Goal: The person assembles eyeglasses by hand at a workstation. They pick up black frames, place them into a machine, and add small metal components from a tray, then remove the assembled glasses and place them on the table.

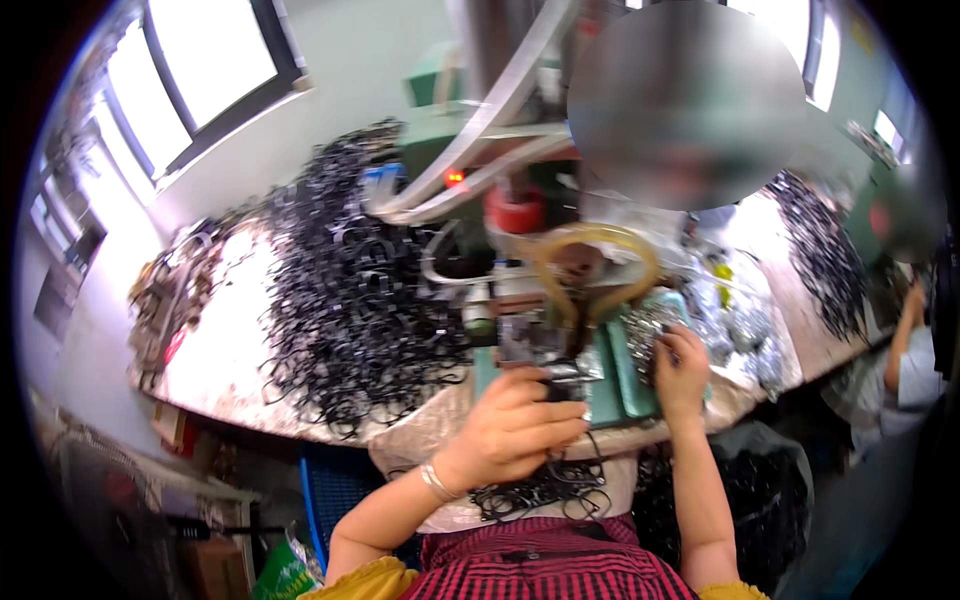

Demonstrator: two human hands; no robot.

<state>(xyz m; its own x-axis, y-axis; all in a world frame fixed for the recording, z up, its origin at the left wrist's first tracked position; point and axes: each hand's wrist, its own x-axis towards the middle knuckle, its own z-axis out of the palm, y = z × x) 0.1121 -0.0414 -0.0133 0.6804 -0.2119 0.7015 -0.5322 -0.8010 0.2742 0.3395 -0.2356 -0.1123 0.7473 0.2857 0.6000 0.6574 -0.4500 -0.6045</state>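
Observation:
My left hand (520, 425) is closed at the front of a green bench machine (430, 150), just below its metal working head. Between its fingers is a dark piece that looks like one of the thin black curled strips; a strand hangs beneath the thumb. My right hand (683, 368) reaches over a green tray (632, 385) of small shiny metal parts (650, 325), its thumb and fingertips pinched together. Whatever the pinch holds is too small to make out. More black strips (540, 490) lie on the cloth over my lap.
A large heap of black curled strips (350, 290) covers the table left of the machine. A yellowish hose (645, 255) loops in front of the machine. Clear plastic bags (745, 325) lie to the right. Below are a blue basket (330, 490) and a bag of black strips (765, 490). Another person's arm (905, 330) shows at far right.

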